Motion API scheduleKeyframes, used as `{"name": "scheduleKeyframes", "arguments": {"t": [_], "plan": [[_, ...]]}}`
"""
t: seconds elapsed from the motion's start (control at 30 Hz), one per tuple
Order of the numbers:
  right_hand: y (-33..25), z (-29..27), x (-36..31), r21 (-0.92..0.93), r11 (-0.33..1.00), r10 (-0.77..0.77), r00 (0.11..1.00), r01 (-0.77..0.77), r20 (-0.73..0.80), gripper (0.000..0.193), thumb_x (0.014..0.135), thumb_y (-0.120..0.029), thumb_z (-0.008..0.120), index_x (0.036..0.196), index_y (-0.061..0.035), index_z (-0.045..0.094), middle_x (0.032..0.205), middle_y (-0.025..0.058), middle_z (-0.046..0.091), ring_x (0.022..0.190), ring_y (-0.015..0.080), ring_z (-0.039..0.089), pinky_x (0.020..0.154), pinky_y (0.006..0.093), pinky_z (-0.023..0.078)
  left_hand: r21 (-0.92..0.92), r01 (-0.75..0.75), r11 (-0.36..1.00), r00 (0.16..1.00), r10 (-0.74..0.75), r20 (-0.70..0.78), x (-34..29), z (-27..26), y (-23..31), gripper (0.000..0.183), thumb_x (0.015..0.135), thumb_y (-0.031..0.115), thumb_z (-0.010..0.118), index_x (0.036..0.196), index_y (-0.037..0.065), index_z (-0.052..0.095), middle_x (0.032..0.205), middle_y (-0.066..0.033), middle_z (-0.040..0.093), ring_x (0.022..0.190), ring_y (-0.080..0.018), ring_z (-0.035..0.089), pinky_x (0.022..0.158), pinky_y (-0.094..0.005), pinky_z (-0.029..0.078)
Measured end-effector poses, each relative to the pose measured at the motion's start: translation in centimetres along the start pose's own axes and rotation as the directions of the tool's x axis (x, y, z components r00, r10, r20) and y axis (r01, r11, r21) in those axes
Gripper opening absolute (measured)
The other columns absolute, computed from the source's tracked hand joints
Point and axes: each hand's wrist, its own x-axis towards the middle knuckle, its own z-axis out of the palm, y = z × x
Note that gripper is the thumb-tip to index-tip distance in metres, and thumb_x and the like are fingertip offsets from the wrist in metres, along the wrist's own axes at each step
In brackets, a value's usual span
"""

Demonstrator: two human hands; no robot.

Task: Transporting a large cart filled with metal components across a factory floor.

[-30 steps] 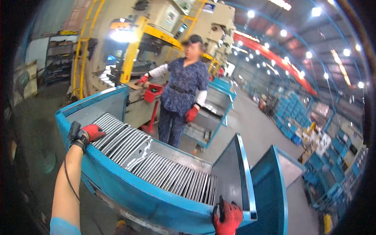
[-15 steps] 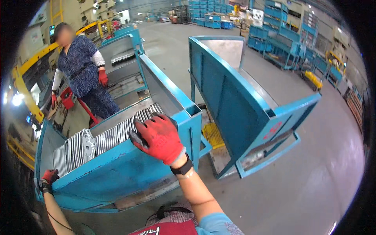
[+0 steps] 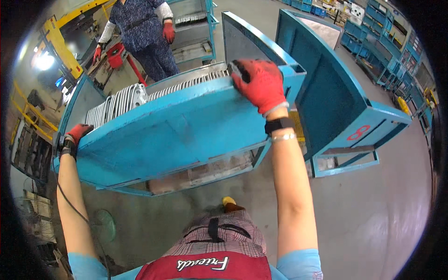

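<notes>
While both red-gloved hands clasp the blue metal bin [image 3: 177, 130], left hand [image 3: 77, 133] at nine o'clock, right hand [image 3: 259, 84] at one o'clock; stacked metal plates [image 3: 121, 100] could slide if it tips; fingers over the rim risk pinching.

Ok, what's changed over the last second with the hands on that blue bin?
The right hand moved from the bin's lower right corner up onto its top edge, beside the metal plates. The left hand stayed gripping the left corner of the blue bin. The coworker still stands behind it.
</notes>
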Motion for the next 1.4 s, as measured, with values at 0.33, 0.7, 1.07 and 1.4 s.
{"name": "scheduleKeyframes", "arguments": {"t": [0.33,0.7,1.07,1.4], "plan": [[-2.1,-1.1,-2.0,-0.18,0.983,0.052,0.997,-0.042,0.051,0.033,0.085,-0.041,0.051,0.099,-0.0153,0.065,0.097,0.0098,0.064,0.102,0.0293,0.055,0.099,0.0487,0.031,-0.219,0.03,0.975,0.924,-0.11,-0.365,0.0,0.3,1.1,0.051,0.085,0.045,0.054,0.097,-0.003,0.063,0.088,-0.0196,0.065,0.082,-0.0268,0.062,0.074,-0.0356,0.046],[-5.6,-2.3,-2.4,-0.321,0.936,0.244,0.925,-0.146,0.291,0.06,0.085,-0.052,0.049,0.13,-0.011,0.045,0.136,0.0157,0.041,0.131,0.0323,0.031,0.111,0.0474,0.017,-0.036,0.119,0.992,0.796,-0.117,-0.594,-8.0,2.1,3.5,0.059,0.092,0.052,0.035,0.11,0.003,0.06,0.107,-0.0235,0.06,0.103,-0.0401,0.054,0.086,-0.0426,0.042],[-7.7,1.7,-3.6,-0.672,0.702,0.517,0.817,-0.235,0.254,0.055,0.094,-0.025,0.034,0.145,-0.0094,0.019,0.152,0.0134,0.013,0.139,0.0364,0.011,0.108,0.0616,0.007,0.033,-0.363,0.931,0.827,0.338,-0.45,-5.9,3.4,-1.5,0.039,0.097,0.021,0.035,0.13,0.005,0.047,0.126,-0.0159,0.052,0.117,-0.0255,0.049,0.099,-0.0338,0.036],[-7.6,-1.1,-3.4,-0.535,0.802,0.502,0.785,-0.265,0.363,0.056,0.093,-0.029,0.037,0.145,-0.0141,0.022,0.152,0.0096,0.015,0.138,0.0363,0.013,0.107,0.0623,0.009,0.347,-0.317,0.883,0.811,0.442,-0.384,-2.0,2.2,-5.8,0.042,0.097,0.026,0.036,0.129,0.002,0.046,0.128,-0.0183,0.051,0.119,-0.0275,0.046,0.101,-0.0343,0.035]]}}
